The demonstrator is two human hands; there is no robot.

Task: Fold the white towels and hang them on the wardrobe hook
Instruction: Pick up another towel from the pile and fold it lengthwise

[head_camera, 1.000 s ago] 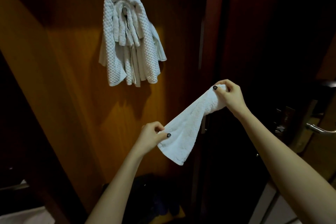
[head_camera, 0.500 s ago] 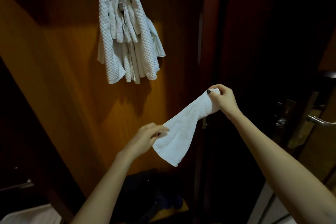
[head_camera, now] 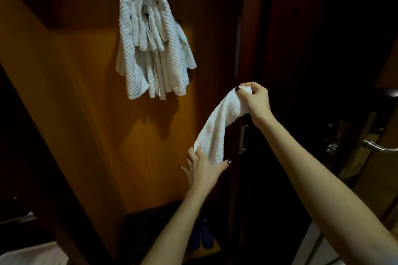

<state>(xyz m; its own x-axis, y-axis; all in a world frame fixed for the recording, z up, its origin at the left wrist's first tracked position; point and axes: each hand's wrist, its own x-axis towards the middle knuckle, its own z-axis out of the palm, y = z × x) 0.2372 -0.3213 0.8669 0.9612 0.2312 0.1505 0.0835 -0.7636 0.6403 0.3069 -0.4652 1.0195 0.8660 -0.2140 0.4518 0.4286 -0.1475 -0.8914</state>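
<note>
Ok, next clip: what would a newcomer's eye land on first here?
First, the bundle of white towels draped over a hook high on the lit wooden wardrobe panel, several layers deep. Next, the small white towel stretched diagonally lower right: the right hand pinches its top end, while the left hand, fingers spread, touches its bottom edge. A metal door handle glints at the far right.
</note>
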